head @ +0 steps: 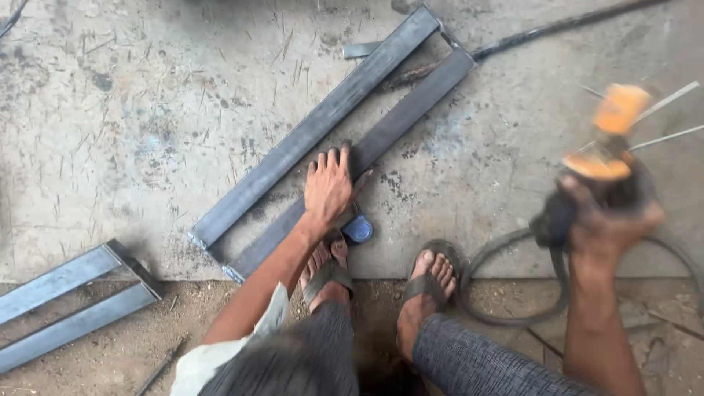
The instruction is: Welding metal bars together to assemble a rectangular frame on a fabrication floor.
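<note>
Steel frame [323, 132]: two long flat bars joined at both ends, lying diagonally on the concrete floor [132, 110]. All positions below are given relative to this frame.

1. My left hand [328, 187] rests palm-down on the nearer bar, fingers spread and reaching toward the gap between the two bars. This grip is released, not clenched; it presses flat, apparently to keep the frame from shifting on the floor.
2. My left foot, in a sandal [326, 268], sits at the near edge of the frame, just below that hand. A small blue object [358, 229] lies beside the foot, touching or nearly touching the nearer bar; its kind cannot be determined.
3. My right hand [605, 224] is well to the right of the frame and lifted clear of it. Its grip is clenched around a power tool [598, 172] with a black body and orange parts. The tool is blurred.
4. A dark cable [513, 293] loops on the floor below the tool, right of the frame.
5. A second frame [73, 304] of similar bars lies to the lower left, well apart.
</note>
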